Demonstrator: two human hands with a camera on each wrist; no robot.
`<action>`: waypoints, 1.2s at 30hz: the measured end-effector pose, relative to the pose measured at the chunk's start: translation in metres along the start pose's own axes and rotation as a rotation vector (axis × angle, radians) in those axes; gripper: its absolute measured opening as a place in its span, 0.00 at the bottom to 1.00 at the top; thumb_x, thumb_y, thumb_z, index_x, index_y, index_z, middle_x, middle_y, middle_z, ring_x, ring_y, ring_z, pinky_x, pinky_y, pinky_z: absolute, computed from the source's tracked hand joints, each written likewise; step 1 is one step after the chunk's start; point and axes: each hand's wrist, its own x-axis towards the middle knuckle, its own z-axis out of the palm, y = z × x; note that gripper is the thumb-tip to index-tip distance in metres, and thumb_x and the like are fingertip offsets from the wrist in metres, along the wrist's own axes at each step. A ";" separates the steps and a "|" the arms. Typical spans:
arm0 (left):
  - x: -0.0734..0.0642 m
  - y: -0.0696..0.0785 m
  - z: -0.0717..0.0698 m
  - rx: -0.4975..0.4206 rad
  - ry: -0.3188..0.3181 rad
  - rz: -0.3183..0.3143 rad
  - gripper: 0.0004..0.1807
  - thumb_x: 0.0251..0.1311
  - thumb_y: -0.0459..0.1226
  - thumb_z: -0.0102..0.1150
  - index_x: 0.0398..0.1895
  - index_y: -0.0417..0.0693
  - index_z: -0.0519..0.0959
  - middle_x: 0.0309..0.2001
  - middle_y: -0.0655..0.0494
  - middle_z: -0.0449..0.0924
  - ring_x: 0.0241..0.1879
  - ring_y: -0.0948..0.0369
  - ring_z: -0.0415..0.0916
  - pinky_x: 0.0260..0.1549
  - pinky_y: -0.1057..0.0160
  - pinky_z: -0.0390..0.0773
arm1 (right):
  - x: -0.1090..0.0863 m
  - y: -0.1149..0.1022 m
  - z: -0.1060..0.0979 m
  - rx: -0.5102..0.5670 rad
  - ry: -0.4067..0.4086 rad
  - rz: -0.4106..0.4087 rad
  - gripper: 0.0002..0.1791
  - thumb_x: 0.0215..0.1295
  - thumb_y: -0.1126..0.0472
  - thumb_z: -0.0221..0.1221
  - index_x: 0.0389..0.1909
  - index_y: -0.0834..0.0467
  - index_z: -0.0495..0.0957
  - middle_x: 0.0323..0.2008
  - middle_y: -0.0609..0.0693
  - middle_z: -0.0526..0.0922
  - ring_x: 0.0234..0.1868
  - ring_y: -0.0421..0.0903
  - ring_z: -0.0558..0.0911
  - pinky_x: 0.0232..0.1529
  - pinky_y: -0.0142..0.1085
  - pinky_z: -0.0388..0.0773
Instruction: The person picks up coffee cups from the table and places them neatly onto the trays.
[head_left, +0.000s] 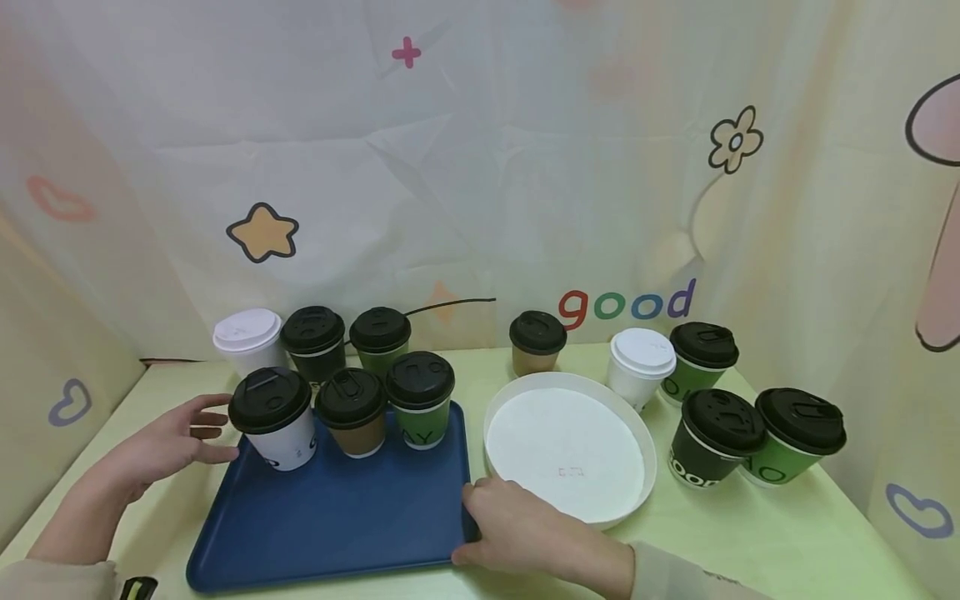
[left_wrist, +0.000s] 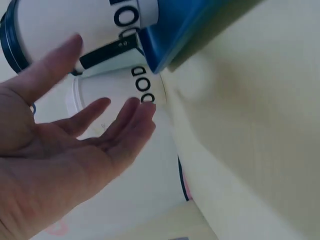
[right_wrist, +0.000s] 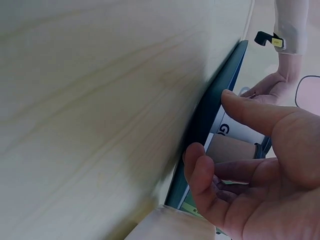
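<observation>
A blue tray (head_left: pixel 337 517) lies on the table. At its back stand a white cup with black lid (head_left: pixel 283 437), a brown cup (head_left: pixel 362 437) and a green cup (head_left: pixel 422 423). My left hand (head_left: pixel 183 437) is beside the white cup, fingers spread and slightly bent with nothing in them; in the left wrist view a gap shows between the fingers and the cup (left_wrist: pixel 75 30). My right hand (head_left: pixel 517 529) grips the tray's right edge near the front corner, its fingers curled in the right wrist view and the thumb (right_wrist: pixel 250 112) at the rim.
Behind the tray stand a white-lidded cup (head_left: pixel 250 342), a black cup (head_left: pixel 313 337) and a green cup (head_left: pixel 381 337). Right of my right hand is a round white tray (head_left: pixel 570 450). Several more lidded cups, among them a black one (head_left: pixel 708 442), stand beyond it, before a curtain (head_left: pixel 480 208).
</observation>
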 end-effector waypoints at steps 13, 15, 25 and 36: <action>0.015 0.009 -0.026 -0.006 0.162 -0.092 0.54 0.74 0.54 0.56 0.77 0.23 0.36 0.72 0.15 0.42 0.70 0.22 0.45 0.61 0.24 0.55 | -0.001 -0.002 0.002 0.011 -0.011 0.010 0.24 0.55 0.45 0.76 0.39 0.60 0.82 0.28 0.45 0.77 0.28 0.37 0.74 0.33 0.32 0.77; 0.021 0.013 -0.028 -0.014 0.188 -0.100 0.57 0.73 0.57 0.55 0.77 0.23 0.35 0.73 0.16 0.41 0.71 0.23 0.44 0.62 0.24 0.55 | -0.001 -0.002 0.002 0.010 -0.006 0.010 0.24 0.54 0.45 0.76 0.38 0.60 0.82 0.28 0.44 0.77 0.28 0.37 0.74 0.32 0.32 0.77; 0.049 0.032 -0.033 -0.062 0.233 -0.144 0.63 0.70 0.63 0.53 0.76 0.24 0.29 0.76 0.20 0.33 0.72 0.24 0.40 0.63 0.24 0.52 | -0.001 0.000 -0.001 0.003 -0.012 0.011 0.24 0.55 0.45 0.76 0.39 0.60 0.82 0.29 0.45 0.78 0.28 0.37 0.75 0.33 0.32 0.77; 0.064 0.031 -0.033 -0.162 0.183 -0.098 0.60 0.73 0.55 0.55 0.74 0.21 0.26 0.74 0.18 0.34 0.73 0.26 0.45 0.68 0.31 0.54 | -0.001 -0.002 -0.001 0.002 -0.011 0.009 0.24 0.55 0.45 0.76 0.40 0.60 0.82 0.29 0.45 0.78 0.29 0.37 0.75 0.34 0.32 0.77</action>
